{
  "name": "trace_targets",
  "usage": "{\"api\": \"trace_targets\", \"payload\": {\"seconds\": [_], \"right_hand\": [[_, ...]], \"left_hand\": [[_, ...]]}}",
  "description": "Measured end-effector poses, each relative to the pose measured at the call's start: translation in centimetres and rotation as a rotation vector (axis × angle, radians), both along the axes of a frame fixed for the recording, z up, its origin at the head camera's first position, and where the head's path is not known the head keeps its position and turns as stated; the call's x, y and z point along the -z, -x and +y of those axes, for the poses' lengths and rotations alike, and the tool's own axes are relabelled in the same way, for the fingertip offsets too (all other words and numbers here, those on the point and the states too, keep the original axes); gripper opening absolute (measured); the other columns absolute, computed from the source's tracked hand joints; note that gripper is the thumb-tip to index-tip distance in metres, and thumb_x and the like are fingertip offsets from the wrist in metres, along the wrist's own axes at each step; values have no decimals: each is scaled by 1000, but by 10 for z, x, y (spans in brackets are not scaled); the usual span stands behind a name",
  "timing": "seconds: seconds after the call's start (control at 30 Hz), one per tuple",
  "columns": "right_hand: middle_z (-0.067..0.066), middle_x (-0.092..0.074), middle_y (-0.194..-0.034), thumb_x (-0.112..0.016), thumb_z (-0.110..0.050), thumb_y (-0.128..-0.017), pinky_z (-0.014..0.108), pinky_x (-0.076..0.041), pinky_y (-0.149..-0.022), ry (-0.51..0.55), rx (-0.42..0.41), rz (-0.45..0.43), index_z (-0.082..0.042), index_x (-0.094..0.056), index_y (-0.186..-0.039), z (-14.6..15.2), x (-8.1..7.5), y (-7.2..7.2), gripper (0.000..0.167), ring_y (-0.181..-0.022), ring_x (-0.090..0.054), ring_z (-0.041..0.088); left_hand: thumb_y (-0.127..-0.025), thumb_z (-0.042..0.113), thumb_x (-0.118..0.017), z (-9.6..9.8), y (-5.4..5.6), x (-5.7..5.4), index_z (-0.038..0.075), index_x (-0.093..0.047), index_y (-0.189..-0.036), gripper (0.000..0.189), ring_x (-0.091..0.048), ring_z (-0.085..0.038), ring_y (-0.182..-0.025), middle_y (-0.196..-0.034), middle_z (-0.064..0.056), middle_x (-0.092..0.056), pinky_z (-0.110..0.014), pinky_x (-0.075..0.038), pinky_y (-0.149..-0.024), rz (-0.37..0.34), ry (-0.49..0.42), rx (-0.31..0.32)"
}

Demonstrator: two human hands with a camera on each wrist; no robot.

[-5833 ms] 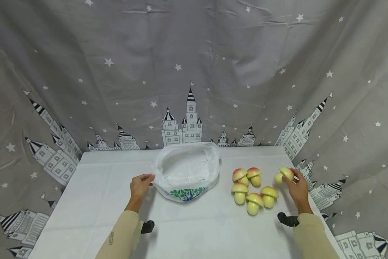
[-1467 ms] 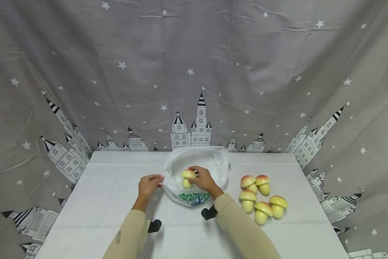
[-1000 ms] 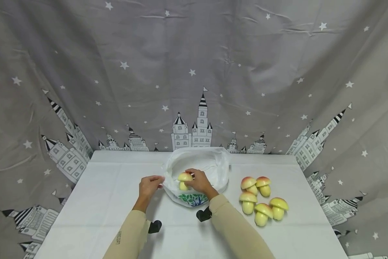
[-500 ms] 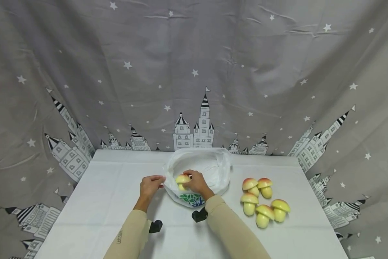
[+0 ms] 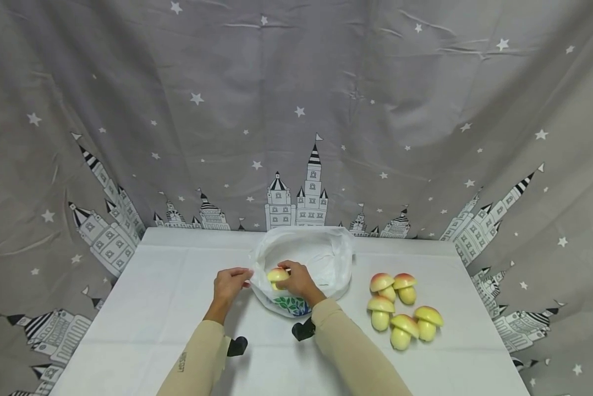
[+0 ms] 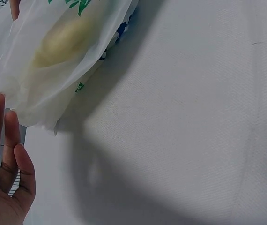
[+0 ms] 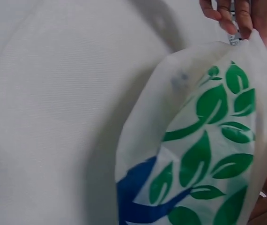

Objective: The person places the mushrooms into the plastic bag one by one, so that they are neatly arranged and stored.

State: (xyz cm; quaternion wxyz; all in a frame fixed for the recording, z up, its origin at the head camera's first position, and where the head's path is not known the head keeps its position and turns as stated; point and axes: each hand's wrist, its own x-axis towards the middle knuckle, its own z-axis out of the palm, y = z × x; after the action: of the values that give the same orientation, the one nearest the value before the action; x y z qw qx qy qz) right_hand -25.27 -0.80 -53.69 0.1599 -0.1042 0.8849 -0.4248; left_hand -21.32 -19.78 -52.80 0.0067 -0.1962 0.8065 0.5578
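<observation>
A white plastic bag (image 5: 344, 247), printed with green leaves, stands with its mouth spread wide near the back of the table. At its left rim, my left hand (image 5: 229, 286) pinches the plastic between thumb and fingers. My right hand (image 5: 300, 279) reaches into the mouth and grips a yellow toy mushroom (image 5: 276, 274) with a reddish cap, low behind the front wall. Through the thin plastic, the left wrist view shows the mushroom (image 6: 67, 43) as a blurred yellow shape. In the right wrist view, the leaf-printed bag (image 7: 203, 136) hides most of my right hand.
Several more toy mushrooms (image 5: 380, 312) lie in a loose cluster on the white table (image 5: 286, 363), right of the bag. A grey curtain (image 5: 217, 71) with stars and castles hangs behind the table and at both sides.
My right hand has carried the mushroom from the table's right side leftward to the bag, then lowered it inside the mouth. My left hand keeps its pinch on the rim.
</observation>
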Motion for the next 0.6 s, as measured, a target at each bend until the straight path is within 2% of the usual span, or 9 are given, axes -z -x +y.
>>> {"api": "trace_targets", "payload": {"seconds": [0.23, 0.37, 0.6], "right_hand": [[14, -58, -130, -77, -14, -80, 44, -44, -98, 60, -27, 37, -5, -59, -128, 10, -10, -2, 53, -118, -55, 33], [16, -57, -131, -76, -15, -82, 45, -45, -98, 102, -27, 64, -5, -58, -129, 20, -13, -2, 51, -119, -54, 36], [21, -55, -132, -74, -11, -83, 46, -44, -99, 180, 6, 105, -1, -56, -130, 43, -20, -2, 51, -121, -52, 38]], "left_hand": [[-88, 18, -68, 1, 0, -1, -4, -70, -106, 29, -67, -17, -69, -95, -15, -71, -38, -48, -79, -5, 9, 9], [-89, 18, -68, 1, 1, -2, -4, -70, -106, 29, -65, -13, -66, -96, -15, -71, -38, -48, -79, -11, 19, 5], [-90, 18, -67, 2, 1, -2, -5, -70, -107, 29, -66, -15, -68, -96, -15, -71, -37, -47, -79, -9, 18, 4]]}}
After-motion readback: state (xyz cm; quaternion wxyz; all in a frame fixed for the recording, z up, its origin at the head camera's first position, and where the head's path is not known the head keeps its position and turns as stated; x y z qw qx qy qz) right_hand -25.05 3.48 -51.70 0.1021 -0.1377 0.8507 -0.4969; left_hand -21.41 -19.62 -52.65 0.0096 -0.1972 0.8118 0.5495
